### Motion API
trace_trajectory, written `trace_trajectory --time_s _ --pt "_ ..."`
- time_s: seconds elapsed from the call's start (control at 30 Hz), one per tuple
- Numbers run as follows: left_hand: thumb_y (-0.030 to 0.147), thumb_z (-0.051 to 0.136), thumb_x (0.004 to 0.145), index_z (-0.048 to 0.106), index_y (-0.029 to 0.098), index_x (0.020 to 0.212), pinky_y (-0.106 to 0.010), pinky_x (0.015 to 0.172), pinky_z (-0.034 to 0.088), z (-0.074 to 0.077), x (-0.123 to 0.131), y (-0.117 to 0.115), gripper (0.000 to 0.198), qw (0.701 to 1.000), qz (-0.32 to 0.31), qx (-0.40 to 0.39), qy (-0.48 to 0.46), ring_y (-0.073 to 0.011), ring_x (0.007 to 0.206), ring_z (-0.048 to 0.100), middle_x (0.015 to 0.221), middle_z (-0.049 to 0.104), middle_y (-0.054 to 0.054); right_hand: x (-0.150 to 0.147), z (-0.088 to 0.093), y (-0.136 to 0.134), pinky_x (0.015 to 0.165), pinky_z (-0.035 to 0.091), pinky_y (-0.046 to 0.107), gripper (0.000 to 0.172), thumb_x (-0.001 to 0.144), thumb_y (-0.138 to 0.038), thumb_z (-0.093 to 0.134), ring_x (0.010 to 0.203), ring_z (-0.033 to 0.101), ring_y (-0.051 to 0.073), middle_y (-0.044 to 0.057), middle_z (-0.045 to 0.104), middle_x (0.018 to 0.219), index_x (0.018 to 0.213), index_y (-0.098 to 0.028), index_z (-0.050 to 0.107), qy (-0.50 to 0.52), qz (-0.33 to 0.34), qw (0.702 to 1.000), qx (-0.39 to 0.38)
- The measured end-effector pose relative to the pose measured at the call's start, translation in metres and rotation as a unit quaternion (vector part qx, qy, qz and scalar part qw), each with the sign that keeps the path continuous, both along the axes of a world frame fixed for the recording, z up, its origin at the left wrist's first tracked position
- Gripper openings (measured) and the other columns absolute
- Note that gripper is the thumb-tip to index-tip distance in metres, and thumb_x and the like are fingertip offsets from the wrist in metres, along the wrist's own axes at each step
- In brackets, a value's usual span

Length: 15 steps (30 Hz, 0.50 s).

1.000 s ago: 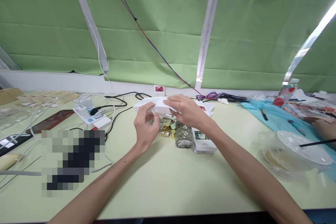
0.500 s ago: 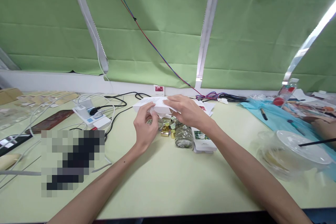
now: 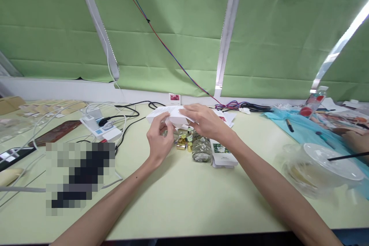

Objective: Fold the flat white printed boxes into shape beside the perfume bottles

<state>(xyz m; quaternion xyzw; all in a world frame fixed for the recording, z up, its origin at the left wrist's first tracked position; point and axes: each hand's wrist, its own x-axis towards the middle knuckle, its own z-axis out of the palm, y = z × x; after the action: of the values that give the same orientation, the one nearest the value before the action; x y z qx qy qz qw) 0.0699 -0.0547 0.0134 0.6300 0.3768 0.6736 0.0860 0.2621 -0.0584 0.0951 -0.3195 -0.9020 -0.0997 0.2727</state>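
Both hands are on a white paper box (image 3: pixel 157 114) held above the tabletop. My left hand (image 3: pixel 160 138) grips its near left side, thumb and fingers bent around the edge. My right hand (image 3: pixel 206 121) lies over the right part of the box, fingers pressed on its top, hiding some of it. Below the box, clear glass bottles (image 3: pixel 201 150) and gold caps (image 3: pixel 181 147) sit close together, partly covered by the hands. A white box with a flower picture (image 3: pixel 223 153) lies just right of the bottles.
A power strip with plugs and cables (image 3: pixel 100 127) and a brown phone (image 3: pixel 57 132) lie to the left. A lidded plastic cup with a black straw (image 3: pixel 331 165) stands right, near blue sheeting (image 3: pixel 305 130). Another person's hand (image 3: pixel 356 142) shows at the right edge.
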Motion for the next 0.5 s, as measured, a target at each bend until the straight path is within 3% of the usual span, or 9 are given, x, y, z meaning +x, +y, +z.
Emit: trace_trajectory --time_s 0.2,0.5 --pt "0.032 0.061 0.097 0.065 0.019 0.121 -0.03 0.073 0.063 0.0002 0.0006 -0.0005 0.028 1.0 -0.02 0.01 -0.016 -0.0116 0.072 0.07 0.122 0.068 -0.01 0.0006 -0.0006 0.003 0.105 0.051 0.048 0.042 0.091 0.0 0.063 0.128 0.061 0.031 0.017 0.069 0.135 0.131 -0.013 0.065 0.005 0.019 1.0 0.011" --pt "0.03 0.058 0.099 0.063 0.02 0.13 -0.031 0.082 0.065 0.0006 0.0017 -0.0024 0.033 1.0 -0.012 0.012 -0.005 -0.0215 0.107 0.073 0.136 0.066 -0.012 0.003 -0.0024 0.0053 0.102 0.052 0.047 0.038 0.093 -0.006 0.065 0.123 0.065 0.028 0.011 0.072 0.133 0.128 -0.021 0.068 0.045 0.023 0.999 0.009"
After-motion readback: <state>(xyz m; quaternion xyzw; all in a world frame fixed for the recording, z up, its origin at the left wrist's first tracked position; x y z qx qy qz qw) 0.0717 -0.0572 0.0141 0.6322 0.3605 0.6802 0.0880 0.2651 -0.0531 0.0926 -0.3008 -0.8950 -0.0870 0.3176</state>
